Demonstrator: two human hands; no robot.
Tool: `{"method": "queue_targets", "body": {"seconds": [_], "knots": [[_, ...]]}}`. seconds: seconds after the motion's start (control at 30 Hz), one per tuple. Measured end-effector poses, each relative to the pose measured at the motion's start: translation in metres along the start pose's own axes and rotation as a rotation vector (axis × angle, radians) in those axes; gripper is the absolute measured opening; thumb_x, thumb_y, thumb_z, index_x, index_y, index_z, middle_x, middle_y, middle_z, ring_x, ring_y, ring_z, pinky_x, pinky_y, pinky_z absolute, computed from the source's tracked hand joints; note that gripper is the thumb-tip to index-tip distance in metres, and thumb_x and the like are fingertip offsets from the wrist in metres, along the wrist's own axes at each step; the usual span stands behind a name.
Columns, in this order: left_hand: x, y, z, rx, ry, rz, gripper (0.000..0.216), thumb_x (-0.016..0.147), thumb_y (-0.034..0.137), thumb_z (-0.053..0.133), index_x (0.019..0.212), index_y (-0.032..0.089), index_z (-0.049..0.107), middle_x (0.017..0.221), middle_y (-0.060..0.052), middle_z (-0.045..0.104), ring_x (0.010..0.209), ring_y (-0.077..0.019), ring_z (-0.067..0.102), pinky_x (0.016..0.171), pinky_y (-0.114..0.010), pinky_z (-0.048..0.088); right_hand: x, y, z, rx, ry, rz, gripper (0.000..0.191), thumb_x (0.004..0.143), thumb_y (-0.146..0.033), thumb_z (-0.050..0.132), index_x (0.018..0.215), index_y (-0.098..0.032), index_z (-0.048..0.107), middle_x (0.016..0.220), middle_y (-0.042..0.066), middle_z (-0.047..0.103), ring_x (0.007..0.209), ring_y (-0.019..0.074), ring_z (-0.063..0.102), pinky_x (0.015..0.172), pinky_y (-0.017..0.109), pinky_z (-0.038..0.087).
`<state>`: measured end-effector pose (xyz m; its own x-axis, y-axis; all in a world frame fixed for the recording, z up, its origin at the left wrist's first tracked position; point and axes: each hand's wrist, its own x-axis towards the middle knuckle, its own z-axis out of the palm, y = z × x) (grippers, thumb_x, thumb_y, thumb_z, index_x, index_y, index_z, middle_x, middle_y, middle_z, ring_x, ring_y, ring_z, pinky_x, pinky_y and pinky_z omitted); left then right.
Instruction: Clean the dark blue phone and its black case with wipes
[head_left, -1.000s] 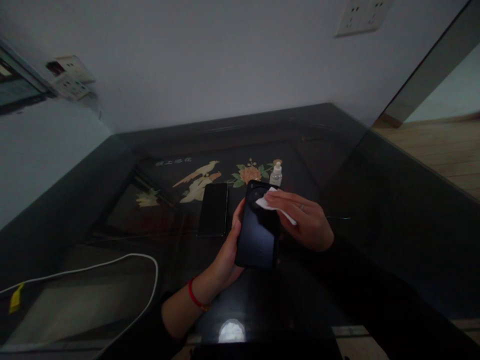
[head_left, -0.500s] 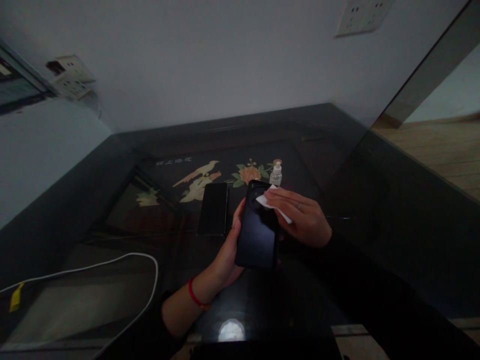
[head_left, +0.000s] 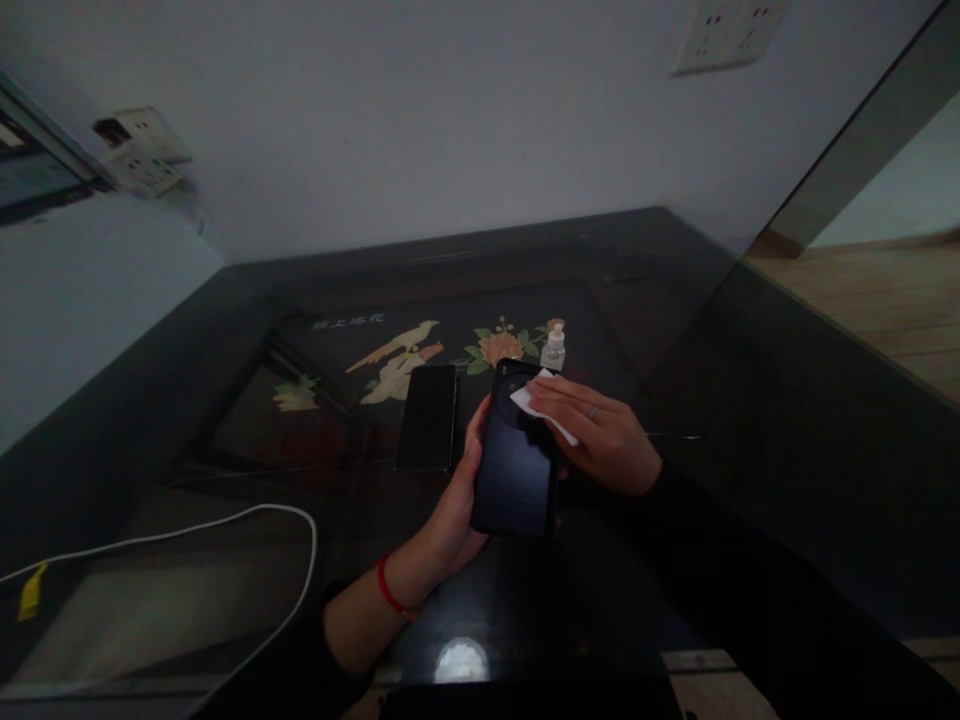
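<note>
A dark smartphone (head_left: 514,480) with a round camera ring lies back side up in my left hand (head_left: 456,505), whose fingers wrap around its left edge and underside. My right hand (head_left: 600,430) presses a folded white wipe (head_left: 541,400) against the camera ring at the phone's upper end. Part of the ring is hidden under the wipe and fingers. A second black phone (head_left: 427,418) lies flat on the table, left of the held one. Just beyond the held phone stands a small clear bottle (head_left: 553,348) with a pale top.
The dark glossy table (head_left: 600,260) carries a bird-and-flower picture (head_left: 501,348). A white cable (head_left: 187,528) with a yellow tag (head_left: 31,592) curves across its left side. Wall sockets (head_left: 731,35) are at upper right, more sockets (head_left: 150,150) at upper left.
My right hand and the wipe have shifted very slightly left over the camera ring. The left hand and the held phone stay almost where they were.
</note>
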<state>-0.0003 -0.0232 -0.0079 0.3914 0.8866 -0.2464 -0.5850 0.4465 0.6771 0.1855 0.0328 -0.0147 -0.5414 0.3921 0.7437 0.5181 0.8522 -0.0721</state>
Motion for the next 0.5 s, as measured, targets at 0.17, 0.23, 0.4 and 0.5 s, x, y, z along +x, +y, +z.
{"method": "queue_targets", "body": {"seconds": [0.17,0.23,0.4,0.5], "knots": [[0.0016,0.0005,-0.0007,0.016,0.048,0.059,0.066,0.085,0.051,0.059,0.144,0.043,0.030,0.156,0.002,0.029,0.131,-0.0315,0.043,0.098,-0.054,0.048,-0.0001,-0.0014,0.0013,0.042,-0.040,-0.074,0.029,0.090,-0.009,0.051,0.117,-0.009,0.061,0.118,0.017,0.068,0.121,0.0234,0.059,0.100,0.041,0.053],[0.0017,0.0013,0.0003,0.015,0.052,0.057,0.066,0.085,0.051,0.059,0.144,0.043,0.030,0.157,0.002,0.029,0.131,-0.0313,0.042,0.097,-0.053,0.049,-0.0004,-0.0008,0.0003,0.023,-0.022,-0.041,0.028,0.089,-0.007,0.051,0.115,-0.008,0.062,0.117,0.018,0.069,0.120,0.0241,0.060,0.100,0.041,0.054],[0.0008,0.0021,0.0033,0.016,0.067,0.072,0.067,0.086,0.048,0.058,0.146,0.041,0.029,0.156,0.001,0.030,0.133,-0.0301,0.040,0.100,-0.050,0.047,0.0010,-0.0002,-0.0051,0.050,-0.013,-0.058,0.029,0.088,-0.007,0.052,0.115,-0.012,0.063,0.111,0.013,0.072,0.114,0.0214,0.064,0.097,0.037,0.056],[0.0002,0.0012,0.0026,0.004,0.027,0.034,0.072,0.085,0.049,0.060,0.147,0.043,0.024,0.154,-0.001,0.033,0.132,-0.0316,0.042,0.100,-0.052,0.047,0.0041,-0.0002,-0.0074,-0.021,0.069,0.017,0.029,0.089,-0.005,0.051,0.115,-0.010,0.062,0.115,0.016,0.070,0.118,0.0228,0.061,0.100,0.040,0.054]]}}
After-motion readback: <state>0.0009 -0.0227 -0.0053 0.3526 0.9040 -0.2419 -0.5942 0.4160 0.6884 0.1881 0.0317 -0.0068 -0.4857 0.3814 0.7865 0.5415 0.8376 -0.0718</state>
